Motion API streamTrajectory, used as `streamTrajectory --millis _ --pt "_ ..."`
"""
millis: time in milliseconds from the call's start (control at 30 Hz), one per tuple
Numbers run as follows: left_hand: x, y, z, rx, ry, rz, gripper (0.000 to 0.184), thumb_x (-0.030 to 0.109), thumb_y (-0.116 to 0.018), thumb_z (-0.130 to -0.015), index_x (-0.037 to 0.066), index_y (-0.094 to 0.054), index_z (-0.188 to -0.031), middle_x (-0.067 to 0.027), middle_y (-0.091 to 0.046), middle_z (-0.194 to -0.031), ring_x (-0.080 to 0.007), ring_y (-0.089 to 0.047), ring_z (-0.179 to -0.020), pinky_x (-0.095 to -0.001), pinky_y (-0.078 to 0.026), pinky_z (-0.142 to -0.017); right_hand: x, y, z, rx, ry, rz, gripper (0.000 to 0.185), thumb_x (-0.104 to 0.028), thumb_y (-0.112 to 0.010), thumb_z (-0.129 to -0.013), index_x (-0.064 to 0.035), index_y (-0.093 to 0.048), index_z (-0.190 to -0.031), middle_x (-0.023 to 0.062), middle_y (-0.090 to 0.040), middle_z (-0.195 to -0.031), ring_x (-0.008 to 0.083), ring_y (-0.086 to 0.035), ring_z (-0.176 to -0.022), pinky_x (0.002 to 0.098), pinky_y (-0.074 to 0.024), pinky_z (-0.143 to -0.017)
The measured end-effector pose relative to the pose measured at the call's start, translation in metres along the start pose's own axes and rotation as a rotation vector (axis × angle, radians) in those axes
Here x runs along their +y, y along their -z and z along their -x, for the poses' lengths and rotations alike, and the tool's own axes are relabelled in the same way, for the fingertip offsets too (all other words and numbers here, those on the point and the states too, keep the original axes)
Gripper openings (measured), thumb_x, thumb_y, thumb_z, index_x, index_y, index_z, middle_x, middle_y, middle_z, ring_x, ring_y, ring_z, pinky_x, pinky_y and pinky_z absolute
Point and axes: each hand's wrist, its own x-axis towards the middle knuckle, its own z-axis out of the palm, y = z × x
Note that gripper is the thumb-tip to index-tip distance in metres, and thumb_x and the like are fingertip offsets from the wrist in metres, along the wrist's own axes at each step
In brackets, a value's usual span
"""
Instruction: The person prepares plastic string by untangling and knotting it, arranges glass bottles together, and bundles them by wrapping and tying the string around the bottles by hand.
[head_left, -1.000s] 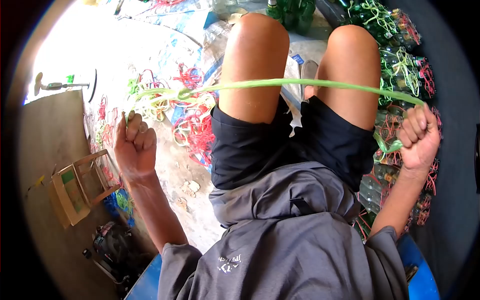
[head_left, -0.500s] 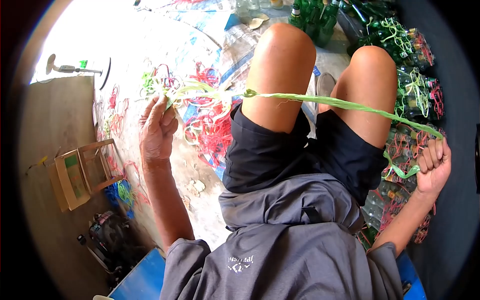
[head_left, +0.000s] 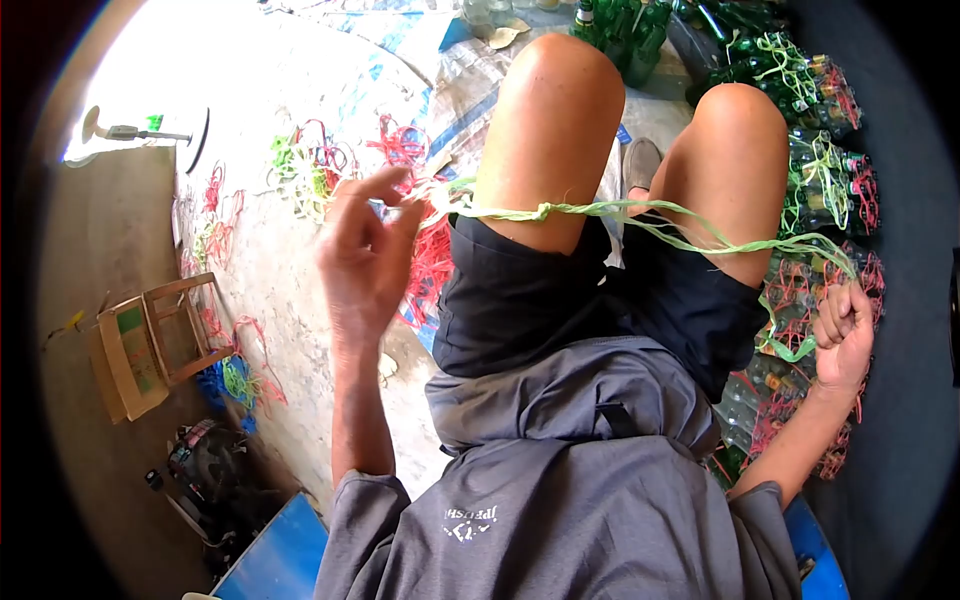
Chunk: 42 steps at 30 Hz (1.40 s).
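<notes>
A length of green plastic twine crosses above my thighs, with a knot near its middle and its strands loosely parted to the right. My right hand is closed round the right end, and a short green tail hangs beside the wrist. At the twine's other end is my left hand, its thumb and forefinger apart and slightly blurred. The twine's left end lies just beyond those fingertips. Behind it, on the floor, is a heap of red plastic twine.
Green glass bottles stand beyond my knees. Twine-tied bottle bundles line the right side. A green and white twine heap, a standing fan, a cardboard box and a black backpack are on the left.
The twine has gone from taut to slack, its strands spreading apart. My left hand has moved right and toward me, its pinch opening. My right hand has shifted slightly left and toward me.
</notes>
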Motion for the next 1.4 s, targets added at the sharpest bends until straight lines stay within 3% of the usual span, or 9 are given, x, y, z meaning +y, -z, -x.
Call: streamTrajectory --millis 167,433,567,600,700,733,933,1067,1400 --pt "0.038 -0.044 0.009 -0.152 -0.103 -0.02 0.037 -0.001 -0.084 -0.078 0.005 -0.074 -0.113 0.0042 -0.049 -0.083 -0.0032 -0.033 -0.064 -0.0202 -0.029 -0.055 0.01 -0.004 0.001 -0.011 0.005 0.127 0.036 -0.022 -0.05 -0.109 -0.0096 -0.044 -0.076 -0.0063 -0.03 -0.061 0.003 -0.021 -0.045 0.0226 -0.0165 -0.039" --pt "0.04 -0.064 0.016 -0.156 -0.175 -0.086 0.019 -0.002 -0.078 -0.083 0.002 -0.073 -0.101 -0.0027 -0.059 -0.082 -0.0122 -0.055 -0.068 -0.0274 -0.047 -0.063 0.031 -0.006 0.016 0.004 -0.049 0.31 0.032 -0.023 -0.056 -0.107 -0.0075 -0.052 -0.079 -0.0065 -0.036 -0.062 0.0014 -0.027 -0.048 0.0199 -0.0212 -0.041" --pt "0.042 -0.057 0.017 -0.228 -0.063 0.024 0.014 -0.002 -0.075 -0.088 0.0 -0.071 -0.101 -0.0003 -0.057 -0.082 -0.0082 -0.051 -0.069 -0.0251 -0.044 -0.063 0.045 0.005 0.023 -0.02 -0.107 0.831 0.027 -0.026 -0.059 -0.105 -0.0057 -0.06 -0.087 -0.0057 -0.048 -0.065 0.0017 -0.038 -0.052 0.0204 -0.0308 -0.048" --pt "0.045 -0.054 0.016 -0.254 -0.027 0.059 0.013 -0.002 -0.074 -0.089 0.0 -0.071 -0.101 0.0003 -0.057 -0.082 -0.0073 -0.051 -0.07 -0.0245 -0.043 -0.064 0.044 0.003 0.021 -0.074 -0.185 0.914 0.02 -0.022 -0.063 -0.102 -0.0016 -0.064 -0.1 0.0044 -0.061 -0.08 0.0134 -0.056 -0.068 0.0289 -0.0462 -0.063" --pt "0.057 -0.047 0.016 -0.3 0.05 0.112 0.011 -0.002 -0.072 -0.09 -0.002 -0.07 -0.101 0.001 -0.058 -0.084 -0.006 -0.05 -0.072 -0.023 -0.042 -0.066 0.039 -0.029 0.038 -0.07 0.395 1.692 0.026 -0.017 -0.067 -0.096 0.0017 -0.064 -0.113 0.0147 -0.063 -0.103 0.0291 -0.063 -0.093 0.0401 -0.0509 -0.085" --pt "0.061 -0.046 0.016 -0.311 0.07 0.122 0.01 -0.003 -0.072 -0.09 -0.002 -0.07 -0.1 0.0011 -0.058 -0.085 -0.0058 -0.05 -0.073 -0.0226 -0.042 -0.067 0.027 -0.049 0.041 0.04 0.202 1.641 0.038 -0.012 -0.07 -0.091 0.0037 -0.06 -0.124 0.02 -0.059 -0.121 0.0395 -0.059 -0.113 0.0458 -0.0457 -0.101" --pt "0.076 -0.049 0.018 -0.364 -0.049 0.175 0.01 -0.006 -0.07 -0.09 -0.003 -0.069 -0.1 -0.0019 -0.062 -0.089 -0.008 -0.052 -0.076 -0.0236 -0.043 -0.07 0.013 -0.149 0.046 -0.17 0.834 1.259 0.021 0.0 -0.071 -0.085 0.002 -0.069 -0.106 0.015 -0.069 -0.101 0.0293 -0.068 -0.094 0.0379 -0.054 -0.086" --pt "0.085 -0.057 0.023 -0.343 -0.113 0.21 0.014 -0.006 -0.072 -0.086 0.0 -0.071 -0.099 -0.0047 -0.064 -0.084 -0.0112 -0.056 -0.067 -0.0256 -0.047 -0.064 0.05 -0.201 0.028 -0.504 0.938 1.021 0.035 -0.004 -0.079 -0.081 0.0028 -0.067 -0.113 0.0166 -0.068 -0.104 0.0335 -0.067 -0.095 0.0407 -0.0553 -0.084" --pt "0.078 -0.07 0.037 -0.17 0.048 0.426 0.014 -0.009 -0.071 -0.088 -0.001 -0.069 -0.1 0.0 -0.065 -0.083 -0.0042 -0.052 -0.066 -0.0211 -0.044 -0.061 0.104 -0.215 0.015 -0.481 0.615 0.867 0.009 0.0 -0.069 -0.092 0.0025 -0.065 -0.1 0.0188 -0.065 -0.087 0.0404 -0.066 -0.077 0.0426 -0.0528 -0.066"
